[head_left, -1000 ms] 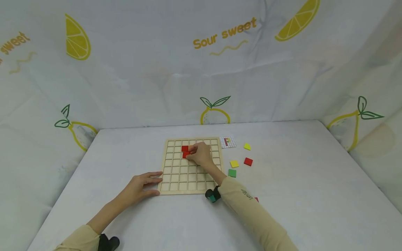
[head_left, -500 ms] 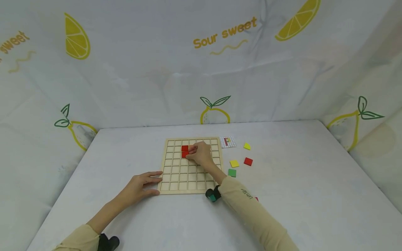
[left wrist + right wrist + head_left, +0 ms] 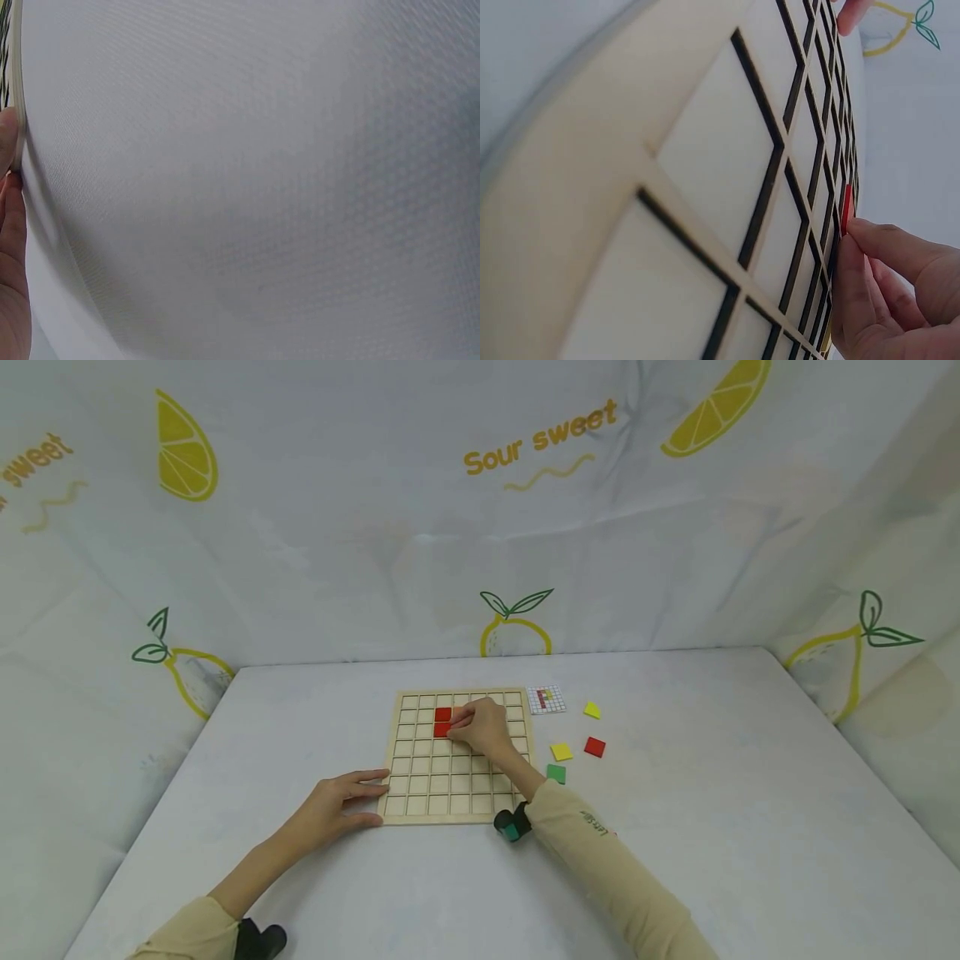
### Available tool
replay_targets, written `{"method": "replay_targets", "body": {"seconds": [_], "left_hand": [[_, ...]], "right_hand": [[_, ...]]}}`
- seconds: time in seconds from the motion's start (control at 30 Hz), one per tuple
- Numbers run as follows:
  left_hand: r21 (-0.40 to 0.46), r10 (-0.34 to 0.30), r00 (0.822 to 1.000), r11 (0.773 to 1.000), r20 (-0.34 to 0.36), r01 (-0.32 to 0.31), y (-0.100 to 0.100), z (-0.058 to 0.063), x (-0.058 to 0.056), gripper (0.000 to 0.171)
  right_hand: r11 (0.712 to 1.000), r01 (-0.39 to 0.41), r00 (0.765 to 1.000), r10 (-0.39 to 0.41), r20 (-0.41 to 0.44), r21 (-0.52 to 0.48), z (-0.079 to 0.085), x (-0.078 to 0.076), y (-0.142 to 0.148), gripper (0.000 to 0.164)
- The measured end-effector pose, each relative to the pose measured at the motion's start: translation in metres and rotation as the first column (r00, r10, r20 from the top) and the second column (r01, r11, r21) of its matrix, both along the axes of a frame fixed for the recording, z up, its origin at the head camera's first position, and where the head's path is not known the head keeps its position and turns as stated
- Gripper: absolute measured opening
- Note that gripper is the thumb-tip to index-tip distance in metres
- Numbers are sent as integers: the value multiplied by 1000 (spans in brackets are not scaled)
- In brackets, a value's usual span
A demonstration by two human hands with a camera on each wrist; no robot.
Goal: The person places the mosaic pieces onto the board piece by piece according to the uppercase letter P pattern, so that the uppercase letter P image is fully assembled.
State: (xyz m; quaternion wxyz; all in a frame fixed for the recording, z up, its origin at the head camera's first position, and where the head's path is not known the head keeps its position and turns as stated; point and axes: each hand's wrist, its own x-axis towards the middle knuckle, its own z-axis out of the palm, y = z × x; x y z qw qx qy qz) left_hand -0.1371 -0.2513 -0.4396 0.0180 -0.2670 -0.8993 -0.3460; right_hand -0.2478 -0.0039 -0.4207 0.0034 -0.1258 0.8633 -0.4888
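Note:
A square wooden grid board (image 3: 435, 819) lies flat on the white table. Two red square tiles sit in it, the upper red tile (image 3: 443, 714) directly above the lower red tile (image 3: 441, 730). My right hand (image 3: 483, 731) reaches over the board, its thumb and fingers pinching the lower tile at its right edge. In the right wrist view, that red tile (image 3: 847, 210) shows as a thin strip at the fingertips. My left hand (image 3: 337, 802) rests at the board's lower left edge, fingers extended and touching the rim; the left wrist view catches only part of the left hand (image 3: 13, 247).
Right of the board lie a small printed grid card (image 3: 547, 699), two yellow tiles, one far (image 3: 592, 710) and one nearer (image 3: 561, 752), a loose red tile (image 3: 595, 747) and a green tile (image 3: 556, 773). A red sliver (image 3: 615, 834) peeks out beside the right sleeve.
The lower red tile has shifted slightly left and lines up under the upper one. Both hands have stayed almost still.

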Motion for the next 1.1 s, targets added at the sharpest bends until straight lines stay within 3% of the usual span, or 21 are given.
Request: {"method": "replay_targets", "body": {"seconds": [0.23, 0.73, 1.1], "left_hand": [[2, -9, 1000, 1000, 18, 9, 2, 2, 0, 44], [-4, 13, 1000, 1000, 6, -13, 2, 1, 1, 46], [-17, 29, 999, 999, 19, -28, 1, -2, 0, 48]], "right_hand": [[999, -21, 1000, 22, 16, -31, 3, 1, 8, 12], [976, 32, 974, 17, 226, -214, 17, 5, 77, 28], [976, 80, 960, -20, 279, -203, 25, 17, 123, 33]]}}
